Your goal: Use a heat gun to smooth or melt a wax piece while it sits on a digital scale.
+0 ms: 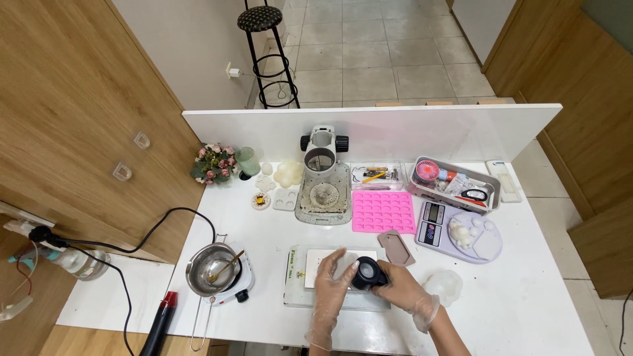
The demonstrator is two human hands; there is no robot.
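Both my hands wear clear thin gloves and work at the near edge of the white table (527,310). My right hand (403,290) grips a small black round object (368,273) from the right. My left hand (331,280) lies with spread fingers on a whitish piece (344,265) resting on a white slab (316,264), and its fingertips touch the black object. The slab sits on a clear tray (293,296).
A steel pot with a spoon (211,267) sits on a small hotplate at the left, a black heat gun (161,323) below it. Behind lie a pink silicone mould (384,211), a lilac kitchen scale (461,236), a microscope (322,173), a grey bin of tools (455,184) and a translucent lump (445,285).
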